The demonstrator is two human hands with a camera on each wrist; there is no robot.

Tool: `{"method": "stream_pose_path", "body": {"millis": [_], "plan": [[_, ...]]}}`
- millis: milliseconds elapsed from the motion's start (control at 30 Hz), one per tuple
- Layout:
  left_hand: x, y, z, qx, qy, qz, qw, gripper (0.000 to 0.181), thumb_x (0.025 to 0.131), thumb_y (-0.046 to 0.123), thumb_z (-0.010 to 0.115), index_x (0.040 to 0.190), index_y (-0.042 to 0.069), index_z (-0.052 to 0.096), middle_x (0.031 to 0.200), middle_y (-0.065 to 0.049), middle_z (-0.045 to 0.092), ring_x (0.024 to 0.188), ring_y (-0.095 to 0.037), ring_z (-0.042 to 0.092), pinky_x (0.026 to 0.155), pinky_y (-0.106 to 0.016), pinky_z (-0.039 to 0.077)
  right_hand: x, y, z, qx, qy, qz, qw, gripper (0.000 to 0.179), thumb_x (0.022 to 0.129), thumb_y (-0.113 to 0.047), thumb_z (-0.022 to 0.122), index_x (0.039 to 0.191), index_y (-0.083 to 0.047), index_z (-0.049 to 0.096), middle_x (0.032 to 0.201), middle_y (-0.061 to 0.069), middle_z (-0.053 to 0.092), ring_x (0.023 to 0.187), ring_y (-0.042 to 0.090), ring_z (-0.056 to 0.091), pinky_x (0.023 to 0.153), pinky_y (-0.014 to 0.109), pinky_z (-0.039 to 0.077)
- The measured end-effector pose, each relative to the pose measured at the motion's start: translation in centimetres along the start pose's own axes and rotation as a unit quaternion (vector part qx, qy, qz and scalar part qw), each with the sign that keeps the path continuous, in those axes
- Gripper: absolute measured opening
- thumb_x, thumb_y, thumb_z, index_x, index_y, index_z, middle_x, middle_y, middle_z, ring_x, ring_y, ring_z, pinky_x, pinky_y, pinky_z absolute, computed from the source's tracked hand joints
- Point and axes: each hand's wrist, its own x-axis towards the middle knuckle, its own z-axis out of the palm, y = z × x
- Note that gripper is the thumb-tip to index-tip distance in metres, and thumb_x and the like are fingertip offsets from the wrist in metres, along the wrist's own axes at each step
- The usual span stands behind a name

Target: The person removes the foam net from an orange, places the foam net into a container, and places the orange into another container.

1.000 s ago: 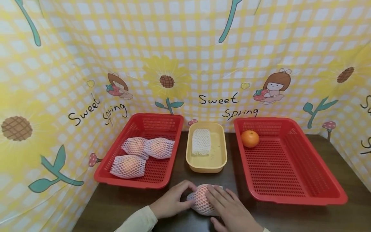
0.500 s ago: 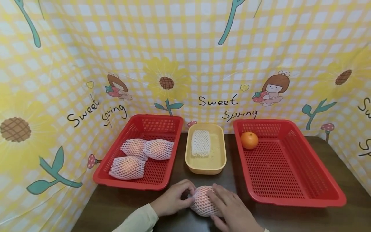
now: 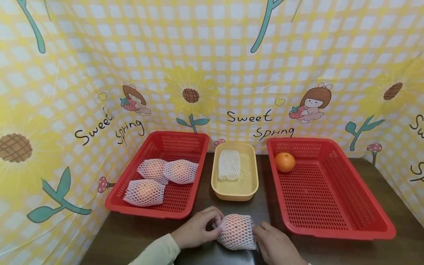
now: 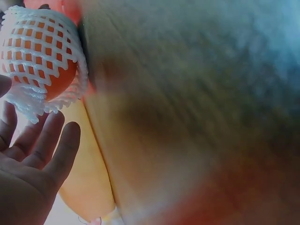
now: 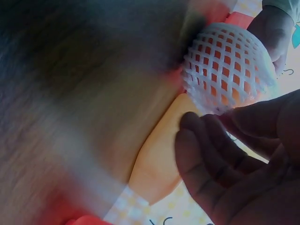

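Observation:
On the dark table in front of me lies an orange in a white foam net sleeve. My left hand pinches the sleeve's left end between thumb and fingers. At the opposite end, my right hand pinches the net's edge between thumb and forefinger, as the right wrist view shows. Some bare orange peel shows past the net's edge in the left wrist view. A flat white foam net lies in the yellow tray beyond the hands.
At the left, a red basket holds several netted oranges. Another red basket, on the right, has one bare orange in its back left corner. A yellow checked cloth hangs behind and at the sides.
My right hand has slid off the top of the netted orange to the right and now pinches the net's right end. My left hand stays at the left end.

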Motion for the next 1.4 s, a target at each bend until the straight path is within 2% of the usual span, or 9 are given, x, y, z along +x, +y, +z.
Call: {"method": "stream_pose_path", "body": {"millis": [133, 233, 333, 433, 600, 767, 1000, 1200, 1400], "plan": [[0.1, -0.1, 0.0, -0.002, -0.004, 0.002, 1.0, 0.014, 0.096, 0.024, 0.069, 0.09, 0.024, 0.055, 0.116, 0.009, 0.059, 0.1, -0.008, 0.057, 0.086, -0.03, 0.05, 0.0, 0.2, 0.3, -0.003, 0.078, -0.08, 0.9937, 0.021, 0.088, -0.008, 0.076, 0.108, -0.013, 0.071, 0.088, -0.011, 0.053, 0.073, 0.0, 0.048, 0.061, 0.024, 0.046], [0.1, -0.1, -0.1, -0.003, -0.004, 0.005, 1.0, 0.015, 0.096, 0.023, 0.068, 0.09, 0.023, 0.055, 0.115, 0.01, 0.059, 0.099, -0.007, 0.057, 0.085, -0.031, 0.051, 0.4, 0.3, 0.4, -0.017, 0.147, -0.158, 0.9763, 0.029, 0.081, -0.007, 0.08, 0.109, -0.012, 0.072, 0.092, -0.009, 0.057, 0.077, 0.001, 0.052, 0.064, 0.021, 0.047], [0.3, -0.1, -0.1, -0.001, -0.005, 0.012, 0.9999, 0.015, 0.096, 0.021, 0.068, 0.09, 0.023, 0.055, 0.115, 0.01, 0.059, 0.1, -0.007, 0.057, 0.086, -0.032, 0.051, 1.0, 0.2, 0.5, -0.024, 0.201, -0.214, 0.9558, 0.01, 0.097, -0.019, 0.069, 0.103, -0.012, 0.072, 0.096, -0.005, 0.061, 0.082, 0.006, 0.058, 0.071, 0.022, 0.049], [0.4, -0.1, -0.2, 0.0, -0.008, 0.013, 0.9999, 0.015, 0.096, 0.021, 0.068, 0.091, 0.024, 0.055, 0.115, 0.01, 0.059, 0.1, -0.007, 0.057, 0.086, -0.032, 0.051, 1.4, -0.1, 0.5, -0.025, 0.214, -0.227, 0.9499, 0.016, 0.1, -0.023, 0.065, 0.106, -0.01, 0.072, 0.104, 0.001, 0.066, 0.093, 0.015, 0.064, 0.078, 0.028, 0.053], [0.4, -0.2, -0.1, 0.001, -0.007, 0.014, 0.9999, 0.015, 0.096, 0.019, 0.068, 0.091, 0.024, 0.055, 0.114, 0.01, 0.06, 0.1, -0.006, 0.057, 0.086, -0.032, 0.052, 1.4, -0.6, 0.6, -0.007, 0.154, -0.154, 0.976, 0.054, 0.074, -0.013, 0.088, 0.123, -0.004, 0.066, 0.119, 0.008, 0.065, 0.106, 0.021, 0.065, 0.084, 0.037, 0.055], [0.2, -0.2, -0.1, -0.005, -0.007, 0.017, 0.9998, 0.016, 0.095, 0.017, 0.068, 0.09, 0.023, 0.055, 0.113, 0.01, 0.061, 0.1, -0.007, 0.058, 0.085, -0.031, 0.052, 1.5, -0.7, 0.6, 0.024, 0.055, -0.059, 0.9965, 0.06, 0.075, -0.012, 0.086, 0.127, 0.002, 0.061, 0.126, 0.02, 0.064, 0.115, 0.033, 0.062, 0.093, 0.049, 0.051], [0.2, 0.0, 0.0, 0.006, 0.005, 0.004, 1.0, 0.016, 0.095, 0.016, 0.069, 0.091, 0.024, 0.056, 0.099, 0.012, 0.059, 0.091, -0.007, 0.057, 0.08, -0.031, 0.052, 2.3, -0.8, 1.1, 0.06, -0.018, 0.01, 0.998, 0.077, 0.069, -0.001, 0.081, 0.138, 0.01, 0.049, 0.134, 0.026, 0.057, 0.123, 0.038, 0.055, 0.1, 0.056, 0.043], [0.4, 0.3, 0.0, 0.014, 0.015, -0.012, 0.9997, 0.018, 0.094, 0.013, 0.068, 0.091, 0.024, 0.055, 0.089, 0.012, 0.056, 0.084, -0.008, 0.056, 0.074, -0.026, 0.048, 2.7, -1.0, 1.5, 0.076, -0.011, 0.019, 0.9969, 0.086, 0.064, -0.004, 0.083, 0.139, 0.007, 0.044, 0.125, 0.022, 0.059, 0.116, 0.032, 0.057, 0.097, 0.054, 0.046], [0.4, 0.4, 0.2, 0.012, 0.027, -0.005, 0.9995, 0.019, 0.094, 0.011, 0.068, 0.101, 0.025, 0.056, 0.098, 0.011, 0.056, 0.091, -0.007, 0.056, 0.08, -0.027, 0.049, 2.7, -0.9, 1.8, 0.106, 0.001, 0.013, 0.9943, 0.089, 0.059, -0.006, 0.085, 0.137, 0.002, 0.045, 0.123, 0.012, 0.055, 0.109, 0.025, 0.056, 0.094, 0.047, 0.048]]}}
